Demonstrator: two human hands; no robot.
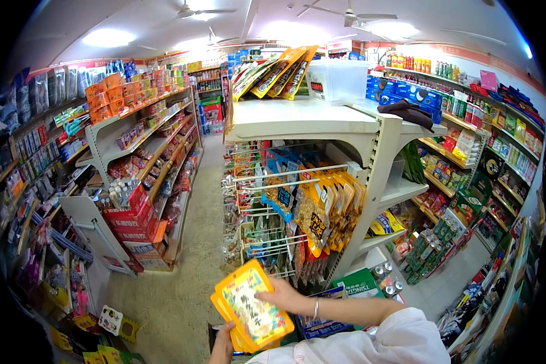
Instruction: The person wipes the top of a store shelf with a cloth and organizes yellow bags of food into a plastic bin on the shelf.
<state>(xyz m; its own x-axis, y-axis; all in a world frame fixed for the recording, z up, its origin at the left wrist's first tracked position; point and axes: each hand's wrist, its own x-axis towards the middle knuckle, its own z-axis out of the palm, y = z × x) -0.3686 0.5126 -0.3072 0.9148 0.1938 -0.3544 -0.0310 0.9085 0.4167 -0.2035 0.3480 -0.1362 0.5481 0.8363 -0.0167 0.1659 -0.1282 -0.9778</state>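
Observation:
A small stack of flat yellow packets [252, 305], the top one with a pale, flower-patterned front bearing writing, lies between my two hands. My right hand [280, 295], with a silver bangle on the wrist, grips the top packet by its upper right side, thumb across the front. Low at the left edge of the stack, my left hand [224, 342] holds the packets underneath. Just beyond, yellow snack bags [327, 211] hang on white metal hooks [295, 171] at the end of a shop shelf. Blue snack bags [277, 191] hang beside them.
A clear plastic bin [339, 82] and upright yellow pouches [284, 75] stand on the shelf top [295, 116]. Drink cartons [357, 284] sit low at my right. To the left, an aisle floor [186, 218] runs past stacked red boxes [134, 220] and a stool [118, 324].

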